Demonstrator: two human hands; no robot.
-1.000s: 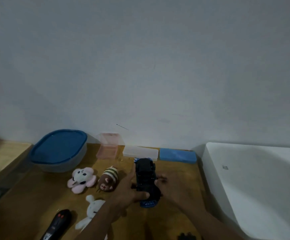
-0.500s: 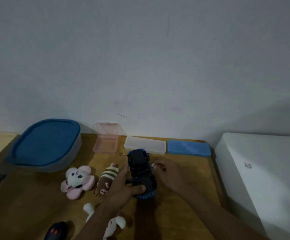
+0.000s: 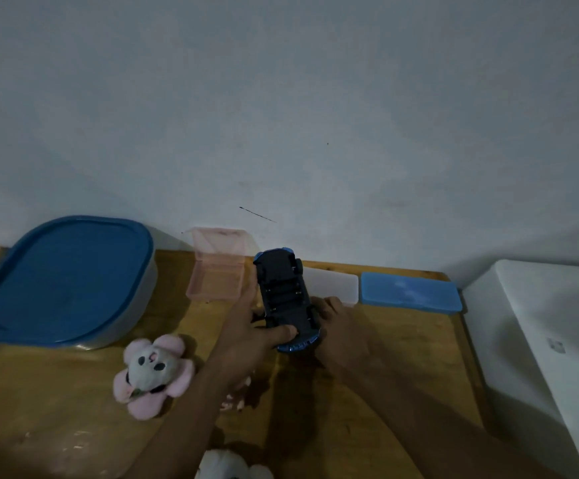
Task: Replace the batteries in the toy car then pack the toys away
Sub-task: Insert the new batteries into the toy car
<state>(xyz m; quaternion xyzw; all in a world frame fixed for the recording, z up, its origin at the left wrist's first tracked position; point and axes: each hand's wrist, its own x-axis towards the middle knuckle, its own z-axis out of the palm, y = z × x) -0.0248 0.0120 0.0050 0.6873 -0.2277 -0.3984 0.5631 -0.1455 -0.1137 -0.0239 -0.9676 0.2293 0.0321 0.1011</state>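
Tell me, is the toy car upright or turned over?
Turned over: the toy car shows its dark underside and wheels upward, held by the left hand and right hand.

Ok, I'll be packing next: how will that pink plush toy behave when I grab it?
The pink plush toy looks soft and stuffed, so probably floppy and light. Its fuzzy petals should give an easy, non-slip hold. It lies flat on the table, so it is unlikely to roll.

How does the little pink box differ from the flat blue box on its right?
The pink box is open, its lid raised against the wall; the blue box lies shut and flat. The pink box is see-through, the blue box solid-coloured. Both sit on the table by the wall.
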